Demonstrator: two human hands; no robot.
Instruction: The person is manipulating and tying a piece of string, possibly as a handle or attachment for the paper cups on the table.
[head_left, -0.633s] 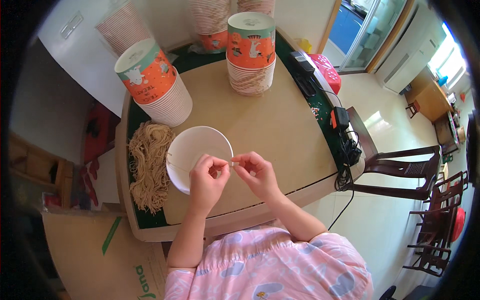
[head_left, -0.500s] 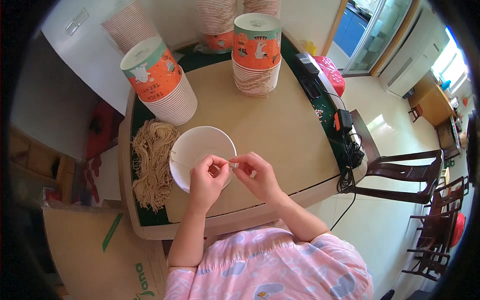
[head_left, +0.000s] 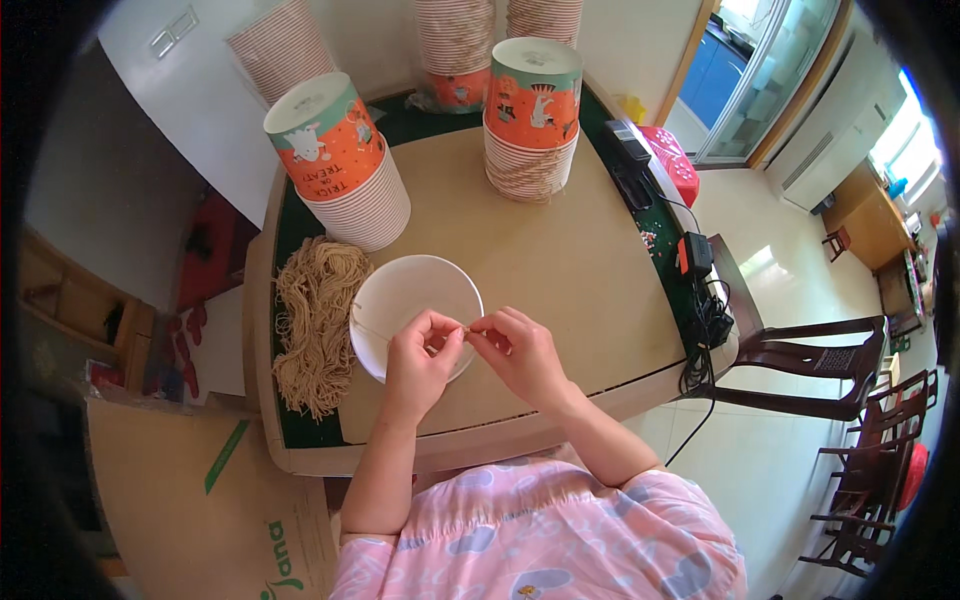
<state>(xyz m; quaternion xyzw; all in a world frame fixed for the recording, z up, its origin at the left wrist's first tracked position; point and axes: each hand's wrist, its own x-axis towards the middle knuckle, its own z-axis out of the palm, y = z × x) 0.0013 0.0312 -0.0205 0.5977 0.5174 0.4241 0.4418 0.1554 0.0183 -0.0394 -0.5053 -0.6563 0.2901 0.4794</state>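
Note:
A white paper bucket [head_left: 408,283] stands with its open mouth up at the near left of the table. Over its near rim, my left hand [head_left: 424,362] and my right hand [head_left: 519,354] meet fingertip to fingertip, both closed in a pinch. Between them is the end of a thin beige string [head_left: 371,328], which runs across the bucket's inside from a small knot at its left wall. My fingers hide most of the string's end. Touching or close beside the bucket on the left lies a thick bundle of beige cut strings [head_left: 318,325].
Behind the bucket rise an orange-and-green stack of nested paper buckets [head_left: 350,180] and a second stack [head_left: 533,125], both upside down. More stacks [head_left: 455,45] line the wall. Black cables and adapters [head_left: 708,325] lie along the right edge; a dark wooden chair [head_left: 810,365] stands beyond.
My fingertips have come together, closing the small gap between my hands. The whole view has shifted slightly; bucket, strings and stacks keep their places.

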